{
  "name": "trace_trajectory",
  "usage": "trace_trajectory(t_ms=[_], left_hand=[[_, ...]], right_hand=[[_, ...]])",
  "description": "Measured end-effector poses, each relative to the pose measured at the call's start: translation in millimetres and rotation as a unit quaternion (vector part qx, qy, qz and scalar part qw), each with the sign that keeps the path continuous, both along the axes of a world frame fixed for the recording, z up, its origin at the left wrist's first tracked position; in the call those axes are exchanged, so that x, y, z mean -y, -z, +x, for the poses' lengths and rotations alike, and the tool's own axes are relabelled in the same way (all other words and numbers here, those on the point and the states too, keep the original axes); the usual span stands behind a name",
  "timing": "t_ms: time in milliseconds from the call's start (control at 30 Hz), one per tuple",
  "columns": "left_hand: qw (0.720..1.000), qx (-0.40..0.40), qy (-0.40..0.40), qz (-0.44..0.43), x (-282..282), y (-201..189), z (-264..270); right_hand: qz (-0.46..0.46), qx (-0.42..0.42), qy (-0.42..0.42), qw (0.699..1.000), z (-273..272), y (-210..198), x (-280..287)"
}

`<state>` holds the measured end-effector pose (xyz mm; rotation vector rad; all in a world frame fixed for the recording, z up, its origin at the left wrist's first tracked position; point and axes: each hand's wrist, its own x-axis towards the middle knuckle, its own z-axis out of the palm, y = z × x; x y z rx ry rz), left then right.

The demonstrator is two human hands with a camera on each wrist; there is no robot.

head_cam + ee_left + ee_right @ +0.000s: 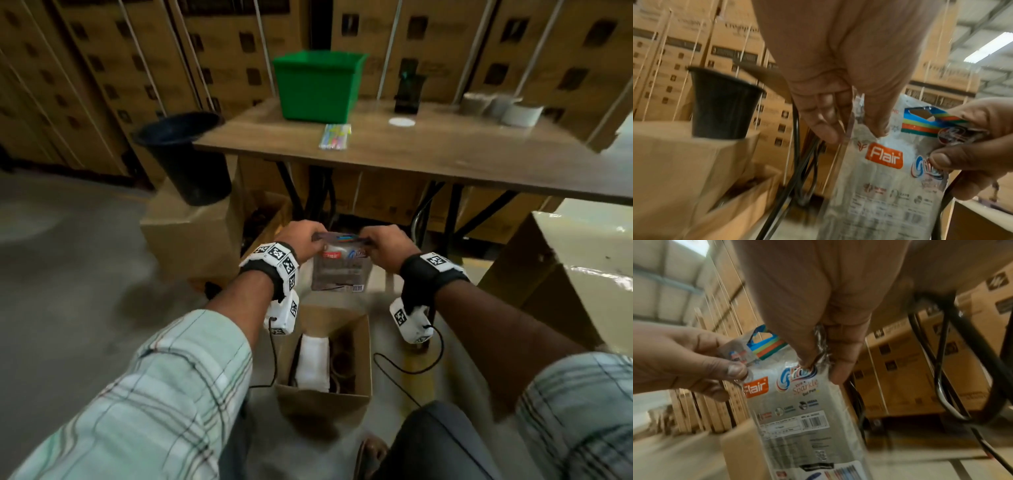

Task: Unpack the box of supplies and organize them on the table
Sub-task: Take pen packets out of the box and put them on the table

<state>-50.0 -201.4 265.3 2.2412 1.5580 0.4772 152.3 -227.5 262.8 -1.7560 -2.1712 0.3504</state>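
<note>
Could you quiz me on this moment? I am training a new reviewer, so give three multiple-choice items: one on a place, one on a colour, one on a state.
1. Where does the multicoloured pen pack lie?
A. on the table, in front of the bin
B. inside the open box
C. on the floor

2. What colour is the bin on the table?
A. black
B. green
C. white

3. How is the Flair pen packet held?
A. it lies flat in the open box
B. one hand holds it alone
C. both hands pinch its top edge

Key: 1 A, the pack lies on the tabletop just before the bin. 2 B, its walls are plainly green. 3 C, the left hand and right hand each have a grip on an upper corner, the packet hanging above the box.
</note>
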Motion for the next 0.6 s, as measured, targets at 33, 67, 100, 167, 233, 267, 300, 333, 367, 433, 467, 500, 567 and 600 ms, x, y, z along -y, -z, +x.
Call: trace_trajectory(t_ms=[33,67,100,167,233,267,300,333,367,433,467,500,567,600], left_hand=[[1.0,-0.005,-0.001,0.014,7,-16,0],[1.0,-0.004,-0.009,0.03,14,-31,1],[0.999,0.001,-0.02,0.048,19,-46,1],[0.995,0.01,-0.044,0.087,29,-74,4],[0.991,0.024,-0.065,0.114,35,-98,7],[0.989,0.033,-0.072,0.121,37,-109,9],[0.988,0.041,-0.076,0.125,39,-120,11],[0.988,0.047,-0.076,0.129,40,-130,13],[0.987,0.05,-0.073,0.133,39,-138,16],[0.985,0.057,-0.069,0.149,37,-152,20],[0.983,0.062,-0.069,0.157,36,-158,23],[0.982,0.068,-0.069,0.164,34,-164,24],[0.978,0.094,-0.059,0.178,26,-175,27],[0.975,0.113,-0.052,0.182,21,-181,28]], right_hand=[[0.021,-0.02,0.007,1.0,1,-15,8],[0.041,-0.043,0.012,0.998,2,-31,16],[0.061,-0.068,0.018,0.996,4,-46,23],[0.095,-0.115,0.033,0.988,6,-74,32],[0.112,-0.16,0.042,0.98,10,-97,34],[0.116,-0.179,0.038,0.976,12,-108,33],[0.117,-0.195,0.034,0.973,13,-117,32],[0.109,-0.212,0.035,0.971,13,-129,34],[0.095,-0.232,0.035,0.967,13,-140,37],[0.06,-0.255,0.027,0.965,15,-158,41],[0.048,-0.256,0.026,0.965,16,-166,41],[0.044,-0.26,0.026,0.964,18,-173,39],[0.057,-0.262,0.024,0.963,24,-187,34],[0.065,-0.258,0.024,0.964,26,-195,30]])
